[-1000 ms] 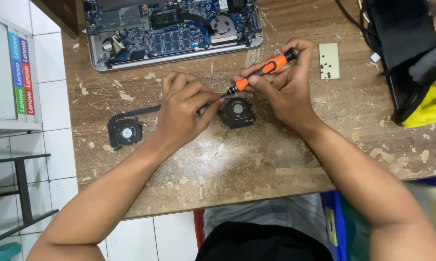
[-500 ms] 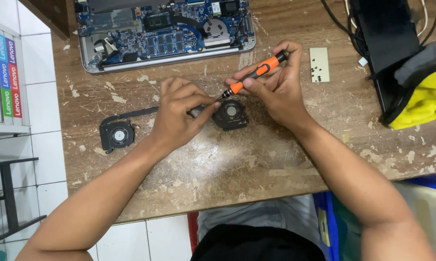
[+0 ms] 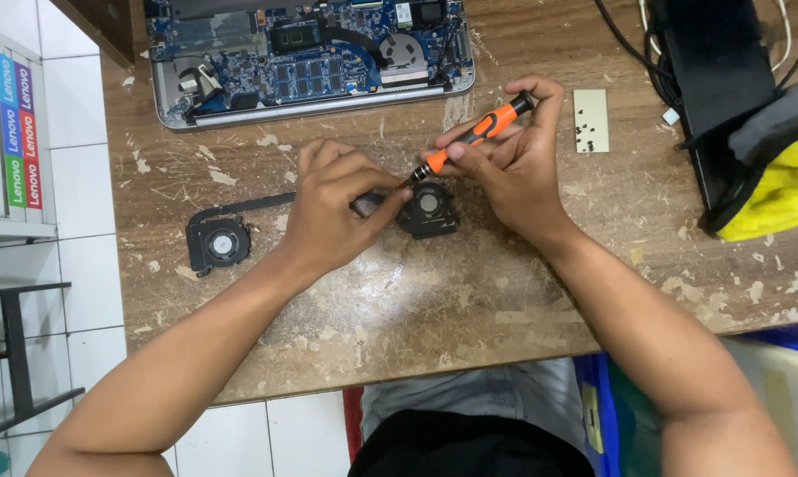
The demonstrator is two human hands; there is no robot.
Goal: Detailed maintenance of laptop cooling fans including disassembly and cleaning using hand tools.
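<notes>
**Screwdriver tip set between two hands at a laptop fan**

While the left hand (image 3: 333, 208) presses down with curled fingers on the near end of a black cooling fan assembly (image 3: 427, 210), the right hand (image 3: 514, 172) grasps an orange-and-black precision screwdriver (image 3: 474, 137). That fan lies just beside the left fingertips and directly under the right hand's fingers, touching both. The screwdriver's long axis runs on a slant, its cap up and away under the right index finger, its tip down toward the left hand, meeting the fan's edge in the gap between the two hands. Both hands sit about equally close to the fan; the right one is over it, the left one beside it.

Out past the left wrist, a second black fan (image 3: 218, 243) with its thin heat pipe lies flat on the scarred wooden worktop (image 3: 434, 300), untouched. Beyond the right hand, a small pale card (image 3: 591, 120) carries loose dark screws. Farther off, beyond both hands, rests an opened laptop (image 3: 311, 57) with its blue circuit board exposed, and away to the right a yellow cloth (image 3: 775, 194) lies against a dark device.
</notes>
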